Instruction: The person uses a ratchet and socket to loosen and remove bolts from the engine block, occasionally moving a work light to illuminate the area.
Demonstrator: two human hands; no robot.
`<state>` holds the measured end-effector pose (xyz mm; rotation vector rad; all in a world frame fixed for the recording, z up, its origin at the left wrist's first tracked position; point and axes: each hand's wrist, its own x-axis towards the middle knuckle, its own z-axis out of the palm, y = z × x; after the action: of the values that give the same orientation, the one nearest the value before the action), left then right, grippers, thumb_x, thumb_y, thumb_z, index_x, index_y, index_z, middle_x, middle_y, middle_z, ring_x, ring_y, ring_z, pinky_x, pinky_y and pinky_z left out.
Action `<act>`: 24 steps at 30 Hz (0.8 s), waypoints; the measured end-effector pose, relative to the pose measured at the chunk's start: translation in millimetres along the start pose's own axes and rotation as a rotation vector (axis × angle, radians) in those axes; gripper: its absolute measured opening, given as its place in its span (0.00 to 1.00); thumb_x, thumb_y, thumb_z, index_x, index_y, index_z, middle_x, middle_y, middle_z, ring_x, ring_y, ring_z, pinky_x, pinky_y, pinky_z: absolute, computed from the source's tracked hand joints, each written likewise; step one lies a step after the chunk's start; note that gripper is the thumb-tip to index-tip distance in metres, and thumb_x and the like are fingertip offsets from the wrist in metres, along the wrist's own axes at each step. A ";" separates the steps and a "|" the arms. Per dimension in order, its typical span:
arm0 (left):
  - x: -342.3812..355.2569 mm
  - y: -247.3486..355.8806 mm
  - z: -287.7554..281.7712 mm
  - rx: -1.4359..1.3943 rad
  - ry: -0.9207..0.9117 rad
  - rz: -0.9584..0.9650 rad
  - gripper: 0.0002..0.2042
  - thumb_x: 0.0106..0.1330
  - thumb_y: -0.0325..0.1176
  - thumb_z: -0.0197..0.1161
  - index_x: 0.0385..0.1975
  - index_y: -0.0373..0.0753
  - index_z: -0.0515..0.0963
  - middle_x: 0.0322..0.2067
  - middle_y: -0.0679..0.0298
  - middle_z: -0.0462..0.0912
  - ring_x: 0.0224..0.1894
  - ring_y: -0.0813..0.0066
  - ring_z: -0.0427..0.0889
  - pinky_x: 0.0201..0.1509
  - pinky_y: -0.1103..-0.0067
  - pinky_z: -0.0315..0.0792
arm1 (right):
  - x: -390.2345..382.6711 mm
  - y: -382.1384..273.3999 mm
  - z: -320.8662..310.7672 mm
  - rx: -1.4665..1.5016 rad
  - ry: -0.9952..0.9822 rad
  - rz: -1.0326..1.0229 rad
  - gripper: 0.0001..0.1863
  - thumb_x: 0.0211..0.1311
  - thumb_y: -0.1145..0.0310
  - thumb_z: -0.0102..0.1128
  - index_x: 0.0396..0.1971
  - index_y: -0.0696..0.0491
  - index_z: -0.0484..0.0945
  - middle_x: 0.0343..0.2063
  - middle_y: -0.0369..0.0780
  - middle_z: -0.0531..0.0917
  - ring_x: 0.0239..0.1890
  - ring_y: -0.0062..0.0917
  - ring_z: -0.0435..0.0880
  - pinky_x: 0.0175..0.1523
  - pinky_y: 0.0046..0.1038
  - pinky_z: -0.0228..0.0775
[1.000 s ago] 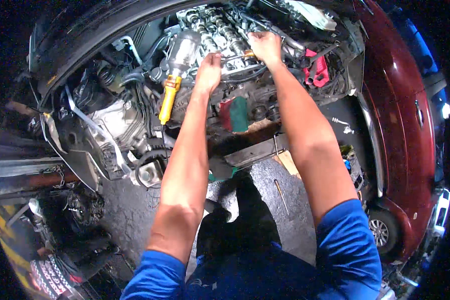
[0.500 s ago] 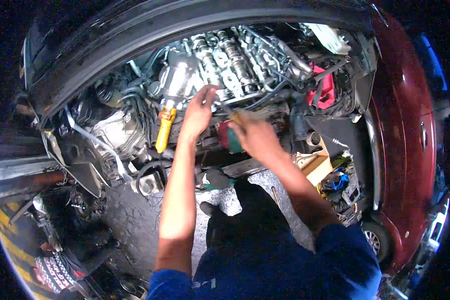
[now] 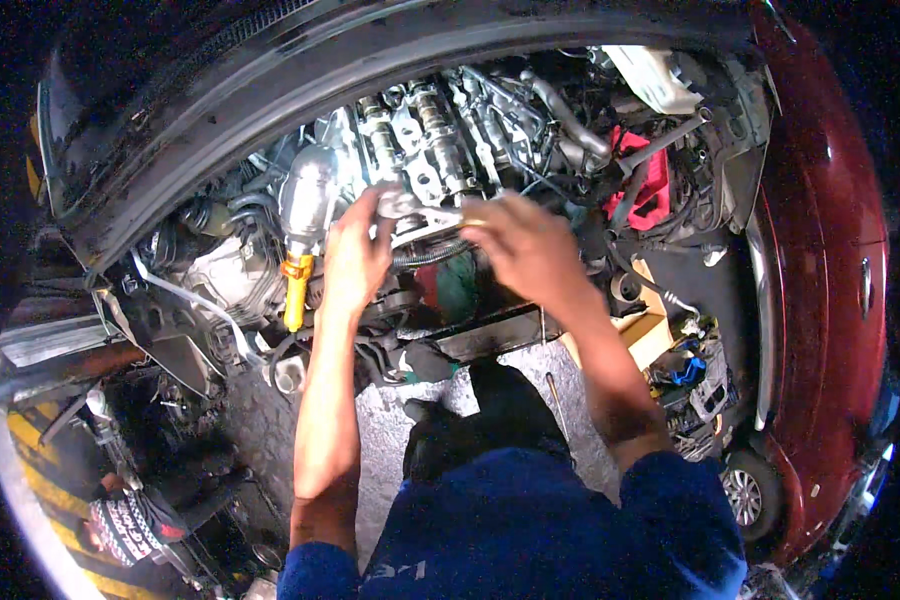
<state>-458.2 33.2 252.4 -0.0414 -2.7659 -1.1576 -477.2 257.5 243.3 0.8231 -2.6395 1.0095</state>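
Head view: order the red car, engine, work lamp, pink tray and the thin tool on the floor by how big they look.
Largest to smallest:
Red car
Engine
Work lamp and pink tray, too close to rank
Thin tool

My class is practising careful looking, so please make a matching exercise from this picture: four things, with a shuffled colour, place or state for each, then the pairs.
Things:
1. Lamp
2. Engine
3. Box
4. Wheel

Details:
A. Tan
B. Silver spokes, lower right
C. Yellow handle
D. Just beyond the left hand and right hand

Pairs: 1-C, 2-D, 3-A, 4-B
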 end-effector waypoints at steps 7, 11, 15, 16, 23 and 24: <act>65.1 37.8 71.1 -0.188 -0.258 0.226 0.16 0.59 0.23 0.61 0.48 0.37 0.74 0.39 0.52 0.83 0.45 0.58 0.83 0.49 0.69 0.73 | -16.7 49.5 -70.8 -0.046 0.053 0.220 0.15 0.61 0.57 0.59 0.43 0.51 0.80 0.34 0.43 0.81 0.37 0.41 0.81 0.39 0.38 0.73; 66.6 23.4 97.0 -0.365 -0.365 0.136 0.16 0.60 0.24 0.62 0.48 0.36 0.74 0.41 0.54 0.83 0.47 0.64 0.81 0.51 0.70 0.71 | -29.2 60.3 -57.9 -0.083 0.027 0.296 0.16 0.62 0.56 0.59 0.41 0.53 0.81 0.33 0.45 0.81 0.37 0.42 0.81 0.40 0.38 0.73; 67.7 18.4 101.4 -0.303 -0.349 0.170 0.16 0.60 0.25 0.63 0.49 0.37 0.74 0.42 0.54 0.83 0.48 0.63 0.81 0.53 0.71 0.71 | -38.9 55.1 -45.8 -0.070 0.029 0.333 0.16 0.63 0.58 0.58 0.42 0.55 0.80 0.35 0.47 0.81 0.36 0.45 0.81 0.41 0.40 0.72; 68.2 17.3 100.5 -0.293 -0.365 0.168 0.16 0.60 0.25 0.63 0.49 0.36 0.74 0.42 0.53 0.83 0.48 0.62 0.81 0.53 0.70 0.71 | -41.5 51.0 -42.7 -0.043 0.038 0.331 0.17 0.63 0.59 0.57 0.43 0.56 0.79 0.36 0.48 0.81 0.37 0.45 0.81 0.42 0.40 0.73; 68.9 18.2 92.7 -0.246 -0.429 0.200 0.18 0.57 0.29 0.67 0.47 0.34 0.75 0.41 0.52 0.82 0.48 0.60 0.81 0.53 0.71 0.71 | -37.9 49.2 -59.6 -0.249 -0.143 0.421 0.16 0.65 0.56 0.53 0.48 0.44 0.79 0.39 0.50 0.79 0.42 0.46 0.80 0.46 0.43 0.72; 68.7 22.1 95.7 -0.218 -0.413 0.199 0.19 0.56 0.31 0.68 0.46 0.34 0.75 0.40 0.52 0.82 0.47 0.59 0.81 0.52 0.70 0.71 | -35.6 66.0 -63.6 -0.272 -0.111 0.359 0.15 0.65 0.57 0.54 0.48 0.44 0.78 0.39 0.49 0.79 0.41 0.46 0.80 0.45 0.43 0.73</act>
<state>-536.0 114.7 211.4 -0.6304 -2.8612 -1.5325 -485.8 355.4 241.2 0.3642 -2.9999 0.6629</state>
